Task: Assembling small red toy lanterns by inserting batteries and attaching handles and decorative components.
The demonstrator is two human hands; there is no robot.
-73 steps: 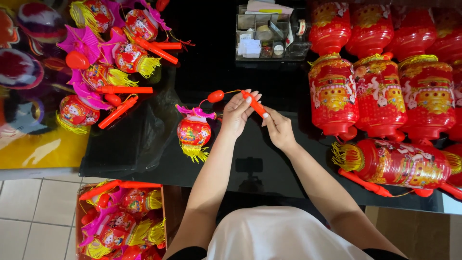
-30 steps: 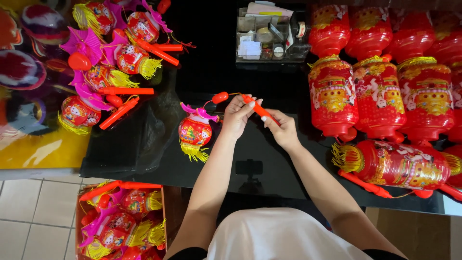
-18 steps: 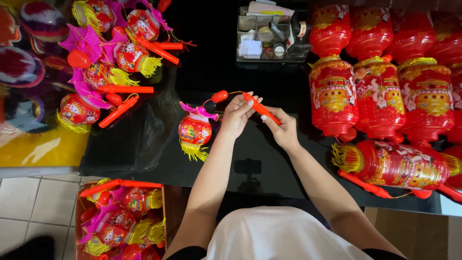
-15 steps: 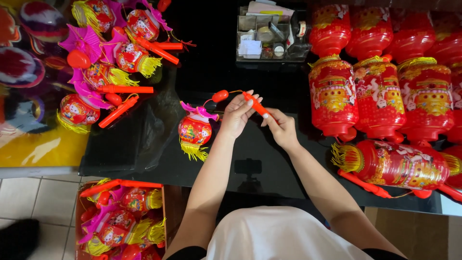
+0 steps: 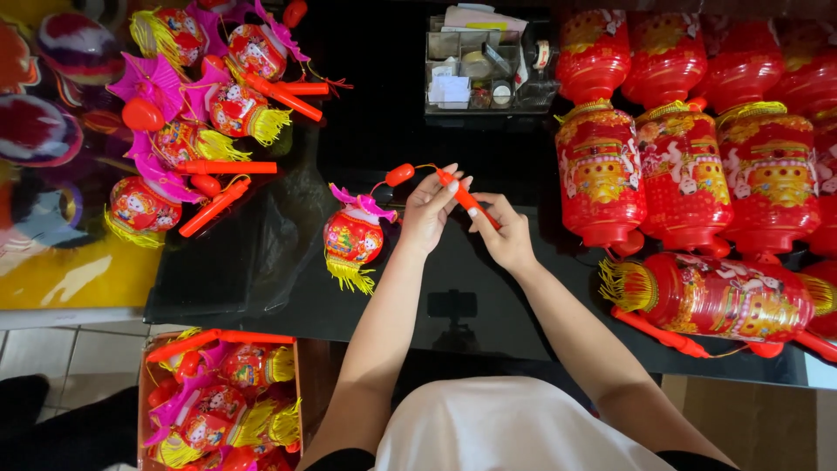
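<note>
Both hands meet over the black table (image 5: 410, 131). The left hand (image 5: 429, 214) pinches the upper end of a red stick (image 5: 466, 199); the right hand (image 5: 504, 234) grips its lower end. A small round lantern (image 5: 352, 237) lies just left of the left hand, tied to the stick by a thin cord. Tall red lanterns (image 5: 680, 174) stand right of the right hand; a box (image 5: 222, 397) of small ones sits below-left.

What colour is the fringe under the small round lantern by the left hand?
Yellow fringe under the small round lantern; head view.
</note>
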